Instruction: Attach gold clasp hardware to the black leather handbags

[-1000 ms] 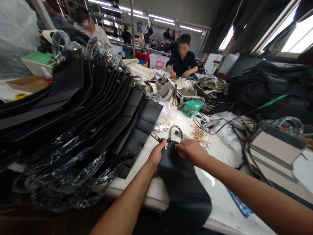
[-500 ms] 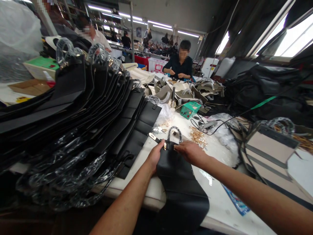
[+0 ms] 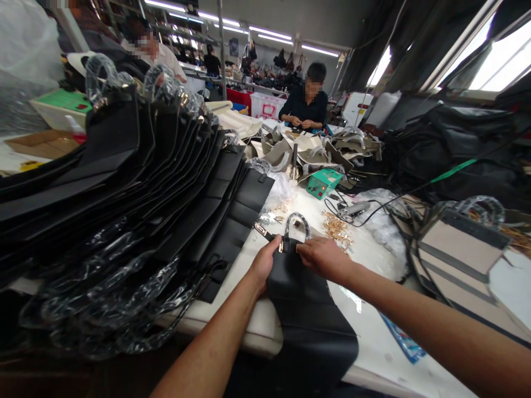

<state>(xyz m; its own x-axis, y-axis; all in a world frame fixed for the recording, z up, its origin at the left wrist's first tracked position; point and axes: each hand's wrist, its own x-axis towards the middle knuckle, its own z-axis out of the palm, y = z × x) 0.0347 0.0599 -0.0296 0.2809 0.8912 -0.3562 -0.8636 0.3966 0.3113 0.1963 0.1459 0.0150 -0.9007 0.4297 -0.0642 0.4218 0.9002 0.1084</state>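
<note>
My left hand point(image 3: 263, 262) and my right hand point(image 3: 323, 258) both pinch the top edge of a black leather bag panel point(image 3: 307, 326), which hangs over the table's front edge toward me. A looped handle wrapped in clear plastic point(image 3: 297, 225) rises from that edge between my hands. A gold-coloured metal fitting point(image 3: 262, 230) sticks out to the left of my left hand. My fingers hide the handle's lower ends.
A tall stack of black bag panels point(image 3: 178, 182) with plastic-wrapped handles fills the left. Loose brass fittings point(image 3: 337, 229), a green electric box point(image 3: 323, 183) and clear plastic point(image 3: 384, 232) lie on the white table point(image 3: 373, 342). A co-worker point(image 3: 305, 105) handles grey-beige bag pieces beyond.
My hands still hold the panel in nearly the same place. The whole view has shifted slightly with my head, and the co-worker's hands have moved closer together.
</note>
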